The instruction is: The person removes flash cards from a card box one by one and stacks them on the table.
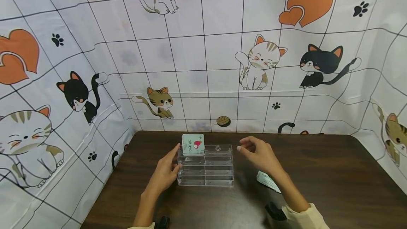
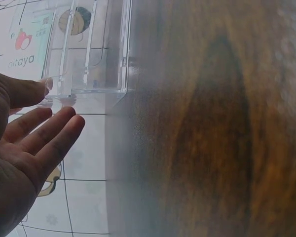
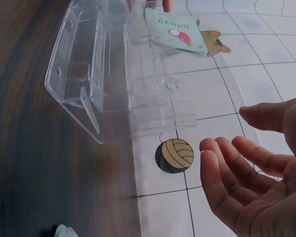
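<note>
A clear plastic tiered rack [image 1: 205, 170] with two columns of compartments stands on the table. A pale green card [image 1: 192, 145] printed "pitaya" with a red fruit stands upright in its back left compartment. My left hand [image 1: 166, 172] holds the rack's left side between thumb and forefinger, its other fingers extended in the left wrist view. My right hand [image 1: 259, 153] hovers to the right of the rack, fingers loosely bent, with nothing in it. Beneath the right forearm lies another pale green card [image 1: 268, 180], partly covered by the arm.
The dark wooden table [image 1: 334, 176] reaches well out to the right of the rack. Behind and beside it hangs a white cloth [image 1: 187, 56] with grid lines, cartoon cats and hearts. Dark bands [image 1: 275, 211] sit on both wrists.
</note>
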The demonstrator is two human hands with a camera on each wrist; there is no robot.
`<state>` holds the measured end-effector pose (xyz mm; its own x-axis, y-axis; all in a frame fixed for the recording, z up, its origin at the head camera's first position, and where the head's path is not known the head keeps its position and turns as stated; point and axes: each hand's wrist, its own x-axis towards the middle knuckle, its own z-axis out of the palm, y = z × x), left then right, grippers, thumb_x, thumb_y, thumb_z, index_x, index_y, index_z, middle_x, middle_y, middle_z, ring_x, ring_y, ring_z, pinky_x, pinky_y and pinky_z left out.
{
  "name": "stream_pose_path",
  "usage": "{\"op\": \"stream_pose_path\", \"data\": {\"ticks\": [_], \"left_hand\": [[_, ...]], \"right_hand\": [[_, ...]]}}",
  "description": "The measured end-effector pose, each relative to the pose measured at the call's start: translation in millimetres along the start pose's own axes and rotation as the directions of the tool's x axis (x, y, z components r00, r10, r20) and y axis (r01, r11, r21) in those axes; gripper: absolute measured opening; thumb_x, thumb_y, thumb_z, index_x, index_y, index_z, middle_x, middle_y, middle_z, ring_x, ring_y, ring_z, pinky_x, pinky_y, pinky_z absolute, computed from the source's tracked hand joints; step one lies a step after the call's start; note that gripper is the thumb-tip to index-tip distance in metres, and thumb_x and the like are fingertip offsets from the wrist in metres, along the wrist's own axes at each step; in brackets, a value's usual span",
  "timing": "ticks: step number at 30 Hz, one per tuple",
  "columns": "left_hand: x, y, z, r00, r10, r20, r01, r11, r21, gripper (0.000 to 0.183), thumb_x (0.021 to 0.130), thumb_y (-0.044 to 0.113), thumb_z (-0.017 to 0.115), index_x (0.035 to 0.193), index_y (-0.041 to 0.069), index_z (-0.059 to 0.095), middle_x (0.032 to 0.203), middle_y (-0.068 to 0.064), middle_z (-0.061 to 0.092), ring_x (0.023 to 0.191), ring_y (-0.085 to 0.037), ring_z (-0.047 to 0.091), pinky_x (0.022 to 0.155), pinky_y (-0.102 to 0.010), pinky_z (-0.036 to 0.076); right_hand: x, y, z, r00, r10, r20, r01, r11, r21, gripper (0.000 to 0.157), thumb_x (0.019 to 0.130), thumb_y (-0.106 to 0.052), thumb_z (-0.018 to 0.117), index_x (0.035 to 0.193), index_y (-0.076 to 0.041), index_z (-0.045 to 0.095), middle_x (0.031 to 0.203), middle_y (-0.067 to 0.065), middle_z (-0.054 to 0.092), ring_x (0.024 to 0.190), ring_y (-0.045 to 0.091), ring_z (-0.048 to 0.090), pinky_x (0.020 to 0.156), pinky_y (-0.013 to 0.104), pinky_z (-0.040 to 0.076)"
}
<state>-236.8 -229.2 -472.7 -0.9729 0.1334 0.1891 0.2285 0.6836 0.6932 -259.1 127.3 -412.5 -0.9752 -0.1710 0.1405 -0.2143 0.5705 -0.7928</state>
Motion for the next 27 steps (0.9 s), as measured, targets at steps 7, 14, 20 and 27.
{"op": "stream_pose_path", "data": {"ticks": [7, 14, 20, 27], "left_hand": [[0.2, -1.8, -0.1, 1.000, 0.009, -0.004, -0.009, 1.000, 0.003, 0.085, 0.098, -0.006, 0.072, 0.170, 0.013, 0.032, 0.166, -0.022, 0.046, 0.137, -0.042, 0.064, 0.099, -0.040, 0.065], [1.0, -2.5, 1.4, 1.000, 0.015, -0.006, -0.015, 1.000, -0.009, 0.085, 0.098, -0.008, 0.072, 0.170, 0.012, 0.032, 0.165, -0.022, 0.047, 0.136, -0.042, 0.064, 0.099, -0.040, 0.065], [0.8, -1.8, 1.7, 1.000, 0.012, -0.002, -0.012, 1.000, -0.016, 0.084, 0.098, -0.008, 0.072, 0.170, 0.012, 0.032, 0.165, -0.022, 0.048, 0.137, -0.042, 0.064, 0.099, -0.040, 0.065], [0.3, -1.8, -0.2, 1.000, 0.010, -0.004, -0.010, 1.000, -0.011, 0.084, 0.098, -0.008, 0.072, 0.170, 0.011, 0.032, 0.165, -0.022, 0.048, 0.136, -0.042, 0.064, 0.099, -0.039, 0.065]], "right_hand": [[4.2, -7.9, 9.3, 1.000, -0.012, 0.013, 0.010, 0.994, 0.108, 0.033, 0.102, -0.024, 0.075, 0.127, -0.003, 0.071, 0.115, 0.016, 0.079, 0.085, 0.021, 0.078, 0.068, 0.026, 0.063], [9.6, -14.7, 23.1, 1.000, -0.018, 0.024, 0.014, 0.987, 0.159, 0.034, 0.103, -0.025, 0.075, 0.128, -0.003, 0.071, 0.114, 0.015, 0.079, 0.086, 0.028, 0.078, 0.069, 0.028, 0.061], [13.3, -20.7, 34.6, 1.000, 0.003, 0.031, -0.010, 0.977, 0.214, 0.035, 0.103, -0.025, 0.074, 0.129, -0.002, 0.070, 0.113, 0.014, 0.079, 0.087, 0.030, 0.078, 0.071, 0.033, 0.063], [21.0, -26.1, 45.1, 0.999, 0.000, 0.046, -0.014, 0.958, 0.286, 0.035, 0.103, -0.024, 0.074, 0.129, 0.000, 0.070, 0.113, 0.016, 0.079, 0.100, 0.036, 0.078, 0.081, 0.046, 0.069]]}}
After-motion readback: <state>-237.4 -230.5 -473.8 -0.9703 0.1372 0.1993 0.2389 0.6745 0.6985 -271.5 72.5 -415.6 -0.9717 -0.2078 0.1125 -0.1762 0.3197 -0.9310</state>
